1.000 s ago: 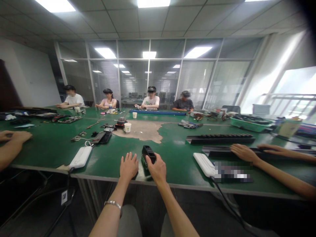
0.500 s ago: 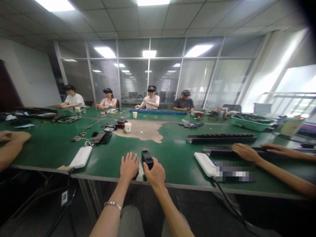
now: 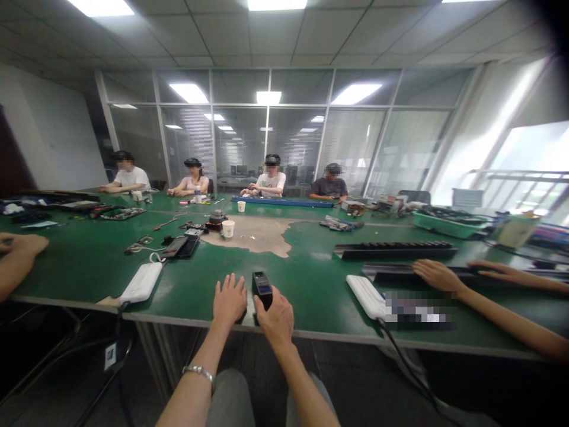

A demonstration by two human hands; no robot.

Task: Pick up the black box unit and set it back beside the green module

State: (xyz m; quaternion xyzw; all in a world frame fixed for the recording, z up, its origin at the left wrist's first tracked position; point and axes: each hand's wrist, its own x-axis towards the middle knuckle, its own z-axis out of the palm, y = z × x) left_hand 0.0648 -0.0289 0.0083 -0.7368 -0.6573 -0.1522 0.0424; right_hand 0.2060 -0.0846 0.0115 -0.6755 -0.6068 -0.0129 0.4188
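Observation:
My left hand [image 3: 229, 301] lies palm down on the green table [image 3: 306, 284], fingers stretched out and slightly spread, with nothing in it. A bracelet circles that wrist. Just to its right, my right hand [image 3: 276, 317] grips a small black box-shaped device [image 3: 262, 287] with a little display on its upper face. The device stands on or just above the table near the front edge; its lower part is hidden behind my fingers, so I cannot tell whether it touches the surface.
On the left lie a white power bank-like block [image 3: 141, 283] and phones [image 3: 183, 242]. Another white block [image 3: 367, 296] and black rails [image 3: 395, 250] are on the right. A paper cup [image 3: 228, 229] stands mid-table. Co-workers' hands rest at both sides; several people sit opposite.
The view has shifted slightly, so everything appears a little further left. My hands and the black device keep the same places relative to the table.

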